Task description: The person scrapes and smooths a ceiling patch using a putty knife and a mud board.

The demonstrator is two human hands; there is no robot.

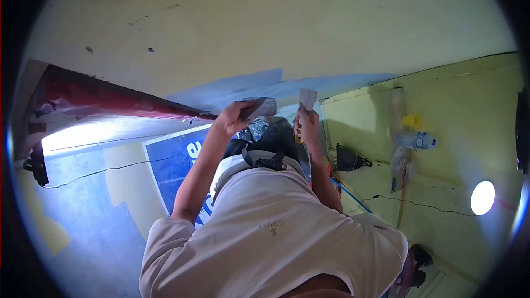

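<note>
My left hand (232, 118) is closed on a broad grey scraper (261, 108), held flat, its face smeared with grey. To its right, my right hand (309, 127) grips a putty knife (307, 98) with the blade pointing up toward the wall and a yellowish handle partly showing under the fingers. The two tools are a short gap apart. Just beyond them, a smooth grey-blue patch of filler (243, 84) spreads over the cream wall (276, 27). Neither blade visibly touches the wall.
A red-covered ledge (110, 96) runs along the left, beside a bright light. A blue sign (171, 165) lies below. On the right are a yellow cup (411, 121), a plastic bottle (415, 140), a black bag (350, 158), a round lamp (483, 197) and loose cables.
</note>
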